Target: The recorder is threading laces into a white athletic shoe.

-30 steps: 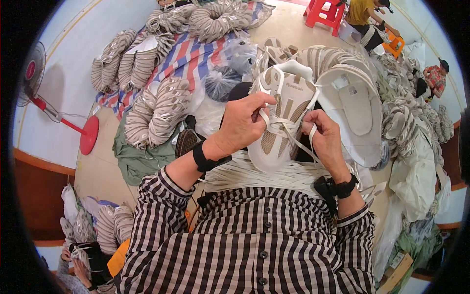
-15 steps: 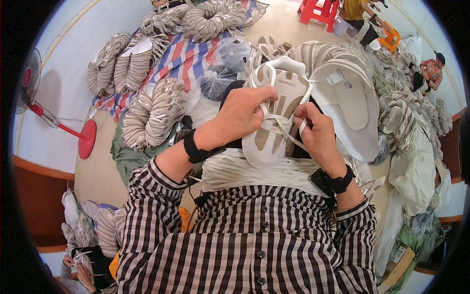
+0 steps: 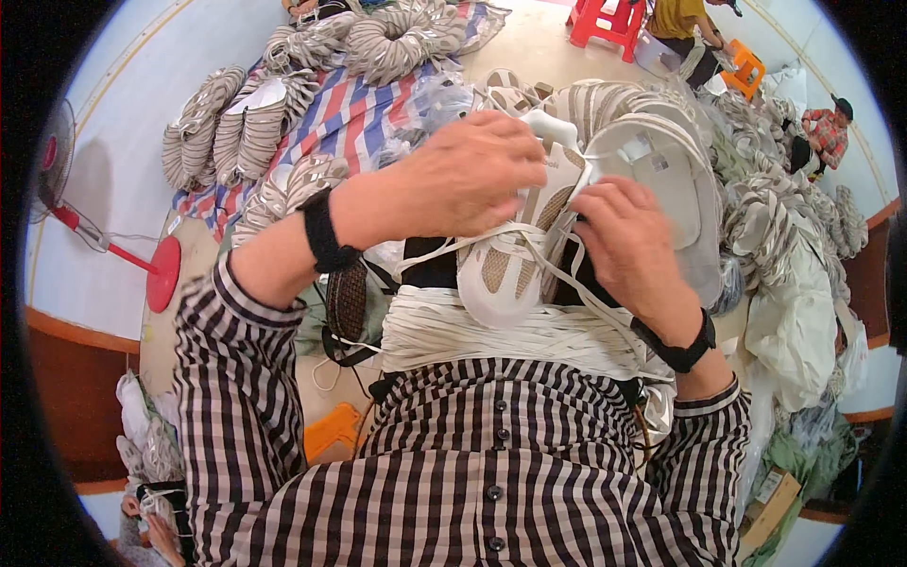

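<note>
A white and beige sneaker upper lies in front of me with its toe toward my body. A pale lace crosses its front, one loose end trailing left and the other down to the right. My left hand is curled at the left side of the upper, its fingertips partly hidden and slightly smeared. At the upper's right edge, my right hand has bent fingers closed on it. Across my lap rests a thick bundle of white laces.
A white shoe piece with an open inside sits on stacked uppers to the right. Rings of uppers lie on a striped sheet at far left. A red fan base and a red stool stand farther off. Other people work at far right.
Both hands have released the lace loops, and the lace ends now hang loose. My left hand has moved up over the left side, my right hand slightly up and right along the edge.
</note>
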A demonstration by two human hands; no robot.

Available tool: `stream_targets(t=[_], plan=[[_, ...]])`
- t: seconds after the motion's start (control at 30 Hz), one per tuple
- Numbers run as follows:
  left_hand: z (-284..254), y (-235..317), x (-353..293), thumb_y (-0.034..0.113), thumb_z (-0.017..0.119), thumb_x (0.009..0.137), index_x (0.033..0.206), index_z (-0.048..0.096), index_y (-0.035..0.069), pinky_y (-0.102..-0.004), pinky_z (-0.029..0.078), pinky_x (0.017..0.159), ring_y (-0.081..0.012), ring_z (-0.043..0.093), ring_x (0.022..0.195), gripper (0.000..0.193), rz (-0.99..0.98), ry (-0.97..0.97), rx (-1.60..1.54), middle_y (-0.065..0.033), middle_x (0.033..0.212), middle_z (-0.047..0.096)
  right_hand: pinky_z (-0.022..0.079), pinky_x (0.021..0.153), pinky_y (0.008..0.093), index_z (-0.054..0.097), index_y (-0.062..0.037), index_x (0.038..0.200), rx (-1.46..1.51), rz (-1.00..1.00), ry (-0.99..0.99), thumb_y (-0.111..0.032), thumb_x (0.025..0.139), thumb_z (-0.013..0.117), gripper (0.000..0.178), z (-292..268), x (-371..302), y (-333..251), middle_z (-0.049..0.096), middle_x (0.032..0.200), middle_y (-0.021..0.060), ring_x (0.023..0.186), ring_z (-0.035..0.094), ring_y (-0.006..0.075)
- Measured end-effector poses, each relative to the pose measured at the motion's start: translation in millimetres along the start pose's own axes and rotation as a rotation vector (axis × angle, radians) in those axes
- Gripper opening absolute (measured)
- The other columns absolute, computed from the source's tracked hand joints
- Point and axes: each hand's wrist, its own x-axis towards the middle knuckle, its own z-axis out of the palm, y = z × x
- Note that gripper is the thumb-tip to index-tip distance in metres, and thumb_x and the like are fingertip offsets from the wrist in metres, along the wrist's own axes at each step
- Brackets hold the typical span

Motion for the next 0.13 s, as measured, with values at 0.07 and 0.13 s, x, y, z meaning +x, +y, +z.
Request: stream_targets(t=[0.07, 0.13], plan=[[-1, 0, 12, 0.015, 0.067, 0.074, 0.101, 0.06, 0.009, -0.0423, 0.036, 0.099, -0.027, 0.053, 0.106, 0.029, -0.019, -0.191, 0.026, -0.011, 0.104, 0.059, 0.038, 0.096, 0.0422, 0.058, -0.0059, 0.095, -0.056, -0.049, -0.022, -0.007, 0.075, 0.063, 0.021, 10, 5, 4, 0.06, 0.099, 0.0077, 0.106, 0.053, 0.0252], [-8, 0, 24, 0.018, 0.069, 0.071, 0.104, 0.062, 0.01, -0.0405, 0.034, 0.101, -0.026, 0.05, 0.113, 0.034, -0.086, -0.68, 0.15, -0.0127, 0.107, 0.059, 0.034, 0.101, 0.0445, 0.059, -0.0072, 0.097, -0.115, -0.103, -0.248, -0.008, 0.075, 0.064, 0.023, 9, 13, 9, 0.058, 0.103, 0.0072, 0.109, 0.052, 0.0246]])
